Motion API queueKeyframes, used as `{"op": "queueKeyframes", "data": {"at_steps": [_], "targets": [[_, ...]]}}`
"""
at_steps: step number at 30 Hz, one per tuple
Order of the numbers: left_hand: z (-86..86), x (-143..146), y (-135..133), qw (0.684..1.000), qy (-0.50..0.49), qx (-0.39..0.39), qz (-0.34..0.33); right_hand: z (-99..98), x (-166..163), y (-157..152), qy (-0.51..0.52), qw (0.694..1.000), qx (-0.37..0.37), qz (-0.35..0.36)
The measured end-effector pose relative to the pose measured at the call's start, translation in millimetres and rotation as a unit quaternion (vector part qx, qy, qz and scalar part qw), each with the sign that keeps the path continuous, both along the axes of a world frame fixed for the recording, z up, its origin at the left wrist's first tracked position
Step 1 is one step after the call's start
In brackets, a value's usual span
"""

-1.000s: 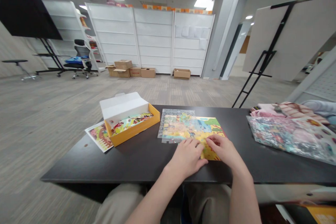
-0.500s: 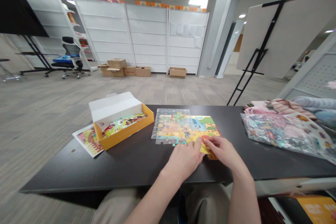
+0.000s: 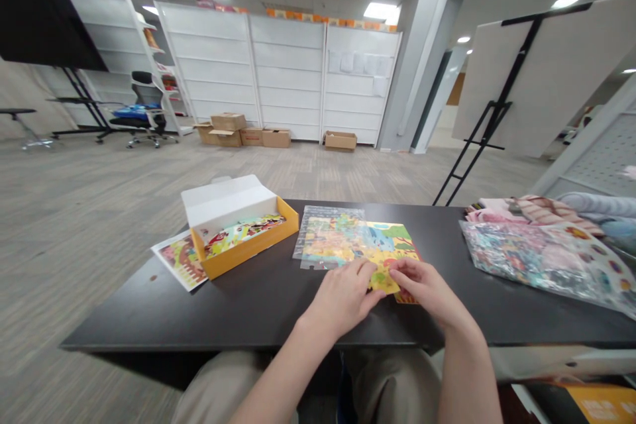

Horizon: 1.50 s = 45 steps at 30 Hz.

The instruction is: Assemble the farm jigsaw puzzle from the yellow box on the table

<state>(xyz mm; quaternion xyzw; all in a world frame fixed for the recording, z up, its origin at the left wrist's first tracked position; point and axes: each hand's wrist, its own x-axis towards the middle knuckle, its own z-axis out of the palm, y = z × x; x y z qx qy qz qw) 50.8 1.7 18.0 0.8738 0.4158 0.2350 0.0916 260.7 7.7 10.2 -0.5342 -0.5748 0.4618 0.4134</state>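
Note:
A colourful jigsaw puzzle (image 3: 392, 233) lies on the dark table, its left part under a clear plastic sheet (image 3: 328, 215). At its near edge is a yellow puzzle piece (image 3: 382, 280) with a green spot. My left hand (image 3: 342, 291) grips this piece from the left, with the thumb at its near edge and the fingers at its far side. My right hand (image 3: 430, 288) has thumb and forefinger pinched together at the piece's right edge, beside a red patch of the picture. The fingers partly hide the joints around the piece.
A yellow box (image 3: 253, 250) with its white lid raised holds more puzzle parts at the left. Under its side lies a printed picture sheet (image 3: 181, 258). On the right are a clear bag (image 3: 541, 265) of colourful items and folded fabrics (image 3: 536, 209). The table's near edge (image 3: 223, 348) runs above my knees.
My left fingers have drawn back a little to the left, uncovering more of the yellow piece and its green spot. My right hand stays at the piece's right side. The view has shifted slightly.

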Motion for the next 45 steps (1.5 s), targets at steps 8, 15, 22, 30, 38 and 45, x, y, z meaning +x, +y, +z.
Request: {"op": "queueKeyframes", "data": {"at_steps": [8,15,22,30,38,45], "targets": [[-4.9,-53,24,0.983,0.071,0.06,0.157,7.3,-16,-2,0.037,0.999,-0.001,0.025],[-5.9,-51,27,0.988,0.047,0.035,0.142,1.0,-48,7,0.035,0.998,0.003,0.059],[-8.0,-47,25,0.99,-0.007,0.051,0.134,-20.9,-82,34,0.084,0.994,0.057,-0.049],[-5.5,-48,20,0.989,0.005,0.054,0.134,-9.9,-30,14,0.029,0.993,0.083,-0.074],[-3.6,8,5,0.996,-0.033,0.076,-0.045,-22.7,51,-3,-0.238,0.932,0.074,-0.261],[-22.1,52,4,0.997,0.043,0.03,-0.064,-24.7,51,-23,-0.317,0.914,0.051,-0.248]]}}
